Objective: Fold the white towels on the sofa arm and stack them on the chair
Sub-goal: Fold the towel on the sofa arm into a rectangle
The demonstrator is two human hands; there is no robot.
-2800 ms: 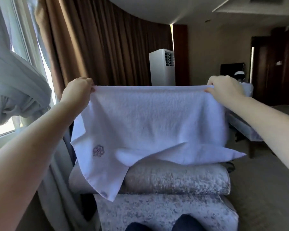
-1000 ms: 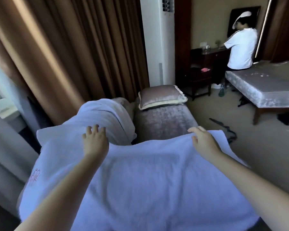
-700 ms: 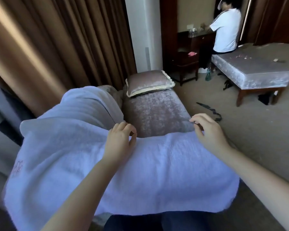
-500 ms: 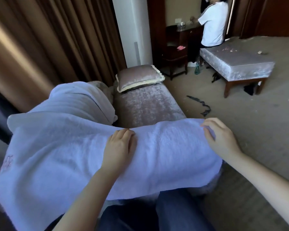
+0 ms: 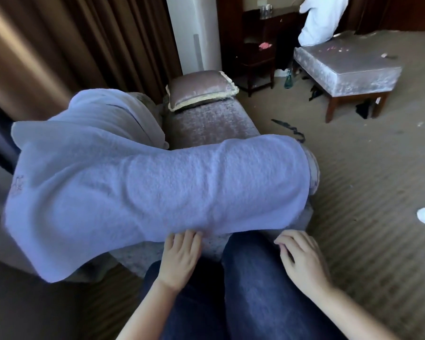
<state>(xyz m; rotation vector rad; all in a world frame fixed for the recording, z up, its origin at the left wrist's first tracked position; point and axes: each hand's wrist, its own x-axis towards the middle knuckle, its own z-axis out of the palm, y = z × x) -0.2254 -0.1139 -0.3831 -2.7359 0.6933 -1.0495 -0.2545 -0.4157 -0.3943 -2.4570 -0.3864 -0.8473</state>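
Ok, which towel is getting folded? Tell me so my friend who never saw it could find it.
Find the grey velvet sofa in the middle of the room. Draped over its near arm, at the fingertips of the left hand, is the white towel. Unlike the other towel bunched behind it, this one lies spread out and has a small stitched emblem at its left edge.

sofa arm [image 5: 314,173] mostly hidden under towel [image 5: 157,182], far person [image 5: 322,18] cut by top edge
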